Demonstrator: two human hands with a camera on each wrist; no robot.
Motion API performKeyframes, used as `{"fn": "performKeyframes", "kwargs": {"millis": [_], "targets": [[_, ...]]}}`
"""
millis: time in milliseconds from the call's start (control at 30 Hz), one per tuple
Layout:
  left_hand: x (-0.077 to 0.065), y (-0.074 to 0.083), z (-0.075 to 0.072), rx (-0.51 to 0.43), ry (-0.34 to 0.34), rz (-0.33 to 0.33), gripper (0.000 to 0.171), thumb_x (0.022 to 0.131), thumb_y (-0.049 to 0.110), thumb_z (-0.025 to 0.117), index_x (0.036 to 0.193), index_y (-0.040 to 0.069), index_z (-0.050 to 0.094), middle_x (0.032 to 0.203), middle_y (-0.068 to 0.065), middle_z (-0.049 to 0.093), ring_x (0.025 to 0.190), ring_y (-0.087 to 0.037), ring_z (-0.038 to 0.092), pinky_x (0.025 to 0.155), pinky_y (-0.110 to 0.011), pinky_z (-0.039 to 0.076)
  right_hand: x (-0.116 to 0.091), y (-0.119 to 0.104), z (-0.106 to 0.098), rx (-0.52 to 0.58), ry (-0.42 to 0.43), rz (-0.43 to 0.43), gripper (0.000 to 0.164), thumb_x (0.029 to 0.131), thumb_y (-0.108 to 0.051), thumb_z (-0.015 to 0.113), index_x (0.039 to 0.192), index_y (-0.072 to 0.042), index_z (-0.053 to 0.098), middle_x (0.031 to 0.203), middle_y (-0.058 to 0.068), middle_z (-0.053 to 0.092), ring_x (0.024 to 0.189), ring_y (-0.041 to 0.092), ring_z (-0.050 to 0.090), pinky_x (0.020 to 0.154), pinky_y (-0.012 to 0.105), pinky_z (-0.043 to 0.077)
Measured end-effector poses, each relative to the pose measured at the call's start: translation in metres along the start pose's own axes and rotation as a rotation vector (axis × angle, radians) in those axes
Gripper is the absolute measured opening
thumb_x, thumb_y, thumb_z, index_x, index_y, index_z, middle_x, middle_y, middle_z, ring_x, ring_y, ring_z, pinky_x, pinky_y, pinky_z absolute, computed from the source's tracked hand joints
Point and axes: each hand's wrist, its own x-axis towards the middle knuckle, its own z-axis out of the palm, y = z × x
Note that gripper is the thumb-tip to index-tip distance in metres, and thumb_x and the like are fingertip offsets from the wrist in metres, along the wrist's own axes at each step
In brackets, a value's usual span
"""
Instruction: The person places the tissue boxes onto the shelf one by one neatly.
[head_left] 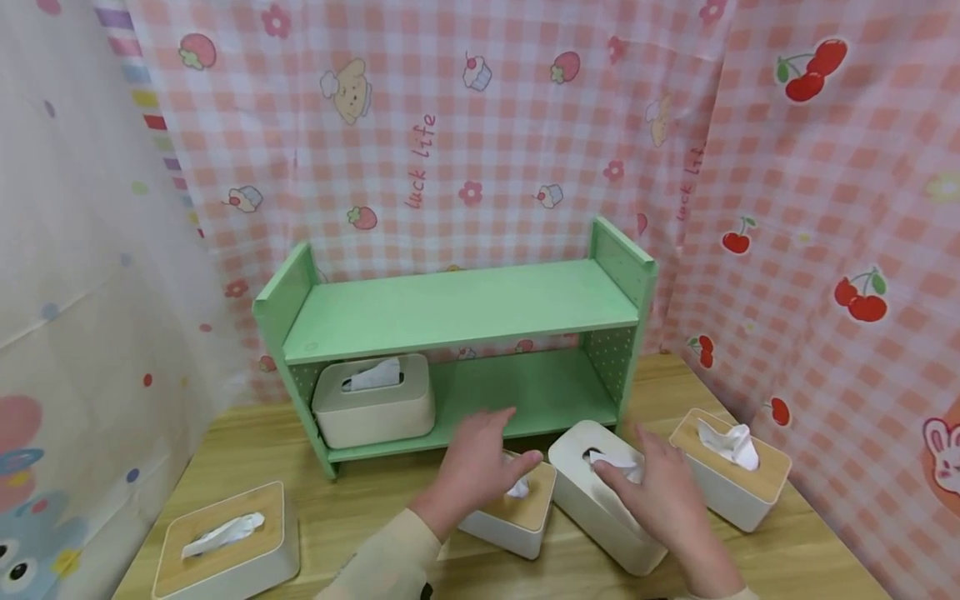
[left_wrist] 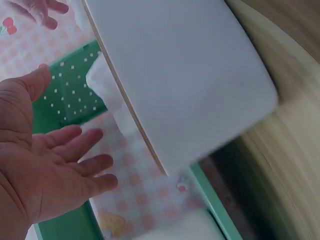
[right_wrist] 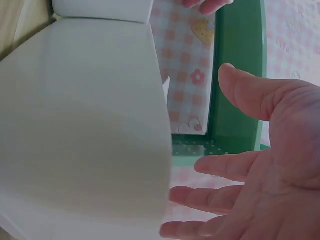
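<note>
In front of the green shelf (head_left: 465, 308), left hand (head_left: 477, 467) over wood-topped tissue box (head_left: 519, 517), right hand (head_left: 666, 493) over white tissue box (head_left: 596, 496); fingers spread, gripping nothing, so the table (head_left: 360, 508) carries both boxes. Contact: can't tell.

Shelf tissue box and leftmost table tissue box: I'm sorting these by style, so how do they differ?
The shelf box has a cream top matching its sides; the leftmost table box has a wood-coloured top over white sides. The shelf box stands on the lower level of the green shelf, the leftmost table box on the table. Both have rounded corners and white tissue showing on top.
</note>
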Motion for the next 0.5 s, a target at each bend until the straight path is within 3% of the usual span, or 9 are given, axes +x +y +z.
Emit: {"fn": "performKeyframes", "kwargs": {"millis": [133,233,400,500], "targets": [[0.009,0.014,0.009,0.098,-0.077,0.039,0.076,0.1,0.055,0.07,0.155,0.006,0.054,0.155,-0.015,0.061,0.151,-0.039,0.049,0.13,-0.058,0.031,-0.001,0.006,-0.004,0.024,-0.018,-0.01,0.098,0.099,-0.056,0.071,0.16,0.011,0.035,0.162,0.039,0.04,0.148,0.063,0.037,0.119,0.073,0.036],[0.015,0.02,0.016,0.115,-0.144,0.057,0.076,0.102,0.055,0.067,0.157,0.005,0.052,0.155,-0.014,0.062,0.149,-0.036,0.053,0.13,-0.058,0.029,-0.002,0.009,-0.006,0.035,-0.035,-0.019,0.098,0.1,-0.055,0.07,0.16,0.012,0.033,0.162,0.04,0.039,0.149,0.061,0.037,0.12,0.072,0.035],[0.021,0.023,0.027,0.036,-0.269,-0.002,0.081,0.104,0.057,0.063,0.163,0.004,0.042,0.152,-0.016,0.064,0.151,-0.043,0.049,0.124,-0.056,0.041,0.0,0.01,-0.007,0.046,-0.058,0.0,0.099,0.102,-0.058,0.066,0.161,0.013,0.03,0.164,0.041,0.035,0.151,0.06,0.035,0.121,0.071,0.034],[0.022,0.023,0.032,0.009,-0.31,-0.027,0.084,0.104,0.059,0.061,0.165,0.005,0.037,0.152,-0.016,0.064,0.152,-0.041,0.048,0.119,-0.054,0.047,0.0,0.011,-0.006,0.051,-0.055,0.002,0.1,0.102,-0.058,0.066,0.161,0.014,0.03,0.164,0.04,0.035,0.151,0.06,0.035,0.122,0.07,0.035]]}}
